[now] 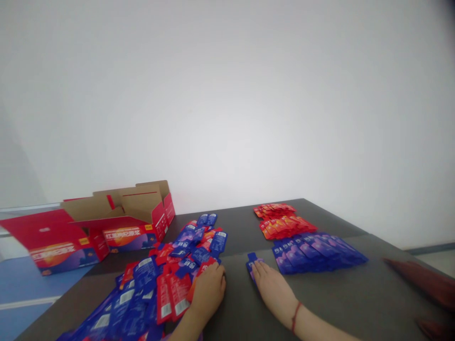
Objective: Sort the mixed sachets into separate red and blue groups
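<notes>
One blue sachet (251, 257) partly under right hand (273, 287); sachet heap (145, 273) cropped below.

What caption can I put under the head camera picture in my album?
Left hand at a jumbled pile of packets, right hand on a blue packet beside neat rows.

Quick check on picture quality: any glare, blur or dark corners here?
Head view: the wall glows softly brightest near its middle, greyer toward the edges; head view: small print on the pouch pile is too soft to read; head view: the reddish-brown shapes at the right edge look smeared; head view: an out-of-focus dark patch sits in the top right corner.
</notes>
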### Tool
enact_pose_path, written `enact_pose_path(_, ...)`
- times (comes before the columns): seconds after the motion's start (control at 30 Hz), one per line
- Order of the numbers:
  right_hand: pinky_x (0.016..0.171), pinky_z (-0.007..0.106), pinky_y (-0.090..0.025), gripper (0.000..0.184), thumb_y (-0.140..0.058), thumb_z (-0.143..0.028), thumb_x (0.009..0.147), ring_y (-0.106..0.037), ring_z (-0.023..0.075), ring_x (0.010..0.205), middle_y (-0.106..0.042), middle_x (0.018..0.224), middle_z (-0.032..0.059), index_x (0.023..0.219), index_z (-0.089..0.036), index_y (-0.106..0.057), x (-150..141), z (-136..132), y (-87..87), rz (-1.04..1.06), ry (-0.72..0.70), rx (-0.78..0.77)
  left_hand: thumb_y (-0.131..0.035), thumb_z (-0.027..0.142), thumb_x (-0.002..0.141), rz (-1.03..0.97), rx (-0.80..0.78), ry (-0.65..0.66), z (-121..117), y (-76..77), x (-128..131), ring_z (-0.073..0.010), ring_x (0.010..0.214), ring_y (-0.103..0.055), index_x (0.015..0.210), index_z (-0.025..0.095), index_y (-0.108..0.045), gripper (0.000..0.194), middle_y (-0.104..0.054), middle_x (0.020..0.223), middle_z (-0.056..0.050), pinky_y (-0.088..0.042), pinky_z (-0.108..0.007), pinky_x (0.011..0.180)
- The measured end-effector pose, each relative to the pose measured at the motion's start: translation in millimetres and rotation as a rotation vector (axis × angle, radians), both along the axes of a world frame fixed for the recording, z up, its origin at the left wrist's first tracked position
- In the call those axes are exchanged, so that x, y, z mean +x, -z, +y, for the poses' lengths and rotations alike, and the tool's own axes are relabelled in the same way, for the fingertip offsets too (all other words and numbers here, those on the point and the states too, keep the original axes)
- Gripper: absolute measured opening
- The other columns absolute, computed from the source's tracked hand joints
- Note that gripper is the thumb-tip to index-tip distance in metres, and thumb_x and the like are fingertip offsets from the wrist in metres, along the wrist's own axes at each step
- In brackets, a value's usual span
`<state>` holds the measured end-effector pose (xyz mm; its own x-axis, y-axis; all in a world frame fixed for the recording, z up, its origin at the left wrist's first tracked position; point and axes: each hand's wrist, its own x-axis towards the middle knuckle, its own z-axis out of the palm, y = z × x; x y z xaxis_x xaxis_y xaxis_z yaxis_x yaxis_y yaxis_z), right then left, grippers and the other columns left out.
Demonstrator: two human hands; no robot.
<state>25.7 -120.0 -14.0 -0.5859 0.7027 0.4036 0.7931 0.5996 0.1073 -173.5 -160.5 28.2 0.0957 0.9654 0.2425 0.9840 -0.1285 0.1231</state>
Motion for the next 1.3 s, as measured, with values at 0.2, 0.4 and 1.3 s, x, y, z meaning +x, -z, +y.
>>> enact_pose_path(0.2,0.103,0.039,-0.039,0.046,-0.043,-0.011,0.080,-0.047,0.0274,0.122,-0.052,0.130,0.0200,0.124,-0.002,-0.054,-1.2,6.9,0.2,-0.022,-0.036,-0.070,-0.038,0.017,0.085,0.020,0.002,-0.005,0.0,-0.7,2.2,-0.0174,0.093,-0.056,0.091,0.019,-0.057,0.021,-0.059,0.096,-0.004,-0.041,-0.028,0.080)
enact_pose_path(0.4,0.111,0.040,-0.025,0.059,-0.044,-0.016,0.073,-0.036,0.0236,0.130,-0.044,0.139,0.0131,0.132,-0.008,-0.047,12.3,4.3,-26.1,0.105,-0.302,-0.329,-0.039,0.016,0.083,0.067,0.108,-0.011,-1.0,-0.2,2.5,-0.0200,0.103,-0.052,0.097,0.020,-0.060,0.025,-0.058,0.105,-0.005,-0.037,-0.034,0.092)
enact_pose_path(1.3,0.113,0.043,-0.017,0.067,-0.051,-0.042,0.085,-0.025,0.0234,0.136,-0.033,0.147,0.0099,0.143,-0.019,-0.028,47.4,3.8,-38.4,0.158,-0.516,-0.534,-0.045,0.025,0.080,0.165,0.069,-0.094,14.9,-9.1,7.6,-0.0270,0.104,-0.052,0.104,0.013,-0.059,0.030,-0.061,0.104,-0.012,-0.032,-0.045,0.097)
